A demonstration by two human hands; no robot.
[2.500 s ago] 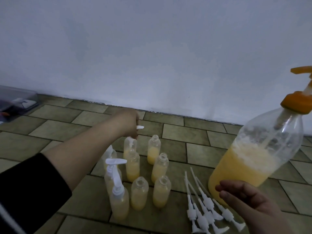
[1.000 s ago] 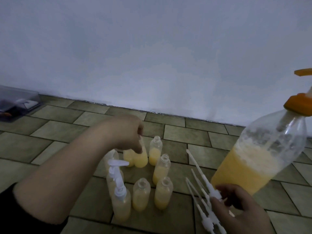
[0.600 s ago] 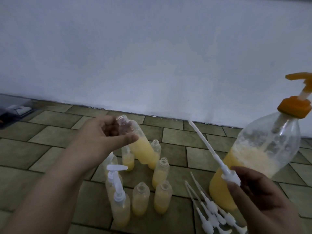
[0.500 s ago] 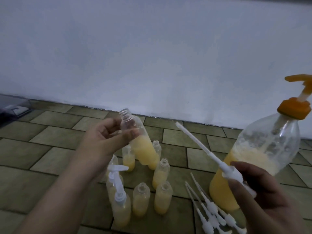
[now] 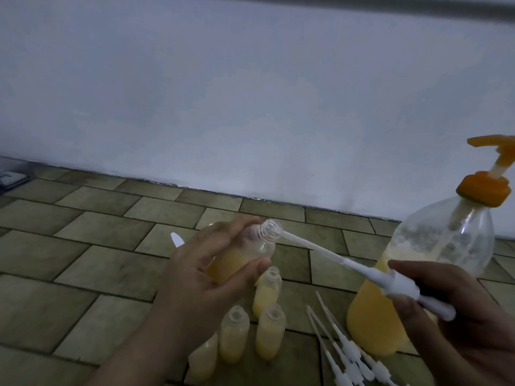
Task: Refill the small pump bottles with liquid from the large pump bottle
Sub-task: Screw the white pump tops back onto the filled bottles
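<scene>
My left hand (image 5: 200, 271) grips a small clear bottle (image 5: 250, 249) part full of yellow liquid, tilted with its open neck toward the right. My right hand (image 5: 448, 310) holds a white pump head (image 5: 401, 285) by its cap; the tip of its long dip tube (image 5: 309, 245) is at the bottle's mouth. The large pump bottle (image 5: 418, 274) with an orange pump top stands at the right, about half full of yellow liquid. Several small open bottles (image 5: 267, 291) with yellow liquid stand on the floor below my left hand.
Several loose white pump heads (image 5: 345, 349) lie on the tiled floor (image 5: 83, 263) beside the large bottle. A white pump spout (image 5: 177, 239) peeks out behind my left hand. A white wall rises behind. A grey box (image 5: 11, 174) sits at the far left.
My left hand picked a small bottle from the group, lifted and tilted it. My right hand picked up a pump head and brought its tube tip to the bottle's mouth.
</scene>
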